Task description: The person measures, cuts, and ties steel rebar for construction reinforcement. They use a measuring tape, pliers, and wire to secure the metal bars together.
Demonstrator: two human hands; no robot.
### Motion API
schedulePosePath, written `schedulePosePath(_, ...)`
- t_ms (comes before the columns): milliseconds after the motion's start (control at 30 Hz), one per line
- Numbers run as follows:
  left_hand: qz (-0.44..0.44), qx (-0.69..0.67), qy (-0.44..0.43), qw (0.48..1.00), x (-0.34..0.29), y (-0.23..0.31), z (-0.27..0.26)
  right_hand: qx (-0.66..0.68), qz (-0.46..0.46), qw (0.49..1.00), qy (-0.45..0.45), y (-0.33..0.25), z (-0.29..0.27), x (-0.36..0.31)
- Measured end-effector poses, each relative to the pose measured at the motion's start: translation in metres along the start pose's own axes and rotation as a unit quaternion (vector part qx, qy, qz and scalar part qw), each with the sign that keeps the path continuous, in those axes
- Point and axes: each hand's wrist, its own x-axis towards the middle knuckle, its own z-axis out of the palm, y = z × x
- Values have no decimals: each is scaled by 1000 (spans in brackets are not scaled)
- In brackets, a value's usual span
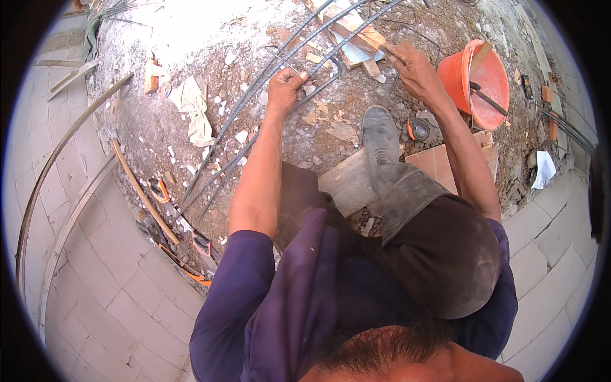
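My left hand (286,93) is closed around a thin metal rod (282,57) with a short bent tip, beside long ribbed steel bars (254,86). One bar ends in a bent hook just past my left hand. Farther right, my right hand (415,69) grips the narrow end of a tan wooden piece (373,39), perhaps a handle; its far end lies among the bars and scraps, so its kind is not clear. My dark boot (377,137) stands on the rubble between both arms.
On the right an orange bucket (455,76) leans with tools inside. A round black-and-orange tape measure (419,129) lies near the boot, by wooden boards (347,181). At left are a pale cloth (193,111), a wooden stick (143,191), orange-handled tools (158,190) and paving tiles (127,274).
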Motion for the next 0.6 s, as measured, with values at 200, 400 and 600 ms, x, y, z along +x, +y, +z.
schedulePosePath(200, -17, -26, -2, 999, 1, -2, -1, -74, 19, 996, -44, -31, 26, 24)
schedulePosePath(400, -26, 1, -8, 1000, 2, 1, 2, -136, -77, 987, -29, -51, 61, 50)
schedulePosePath(600, -29, 2, 18, 999, 2, 6, 4, -208, -142, 964, -87, -62, 72, 79)
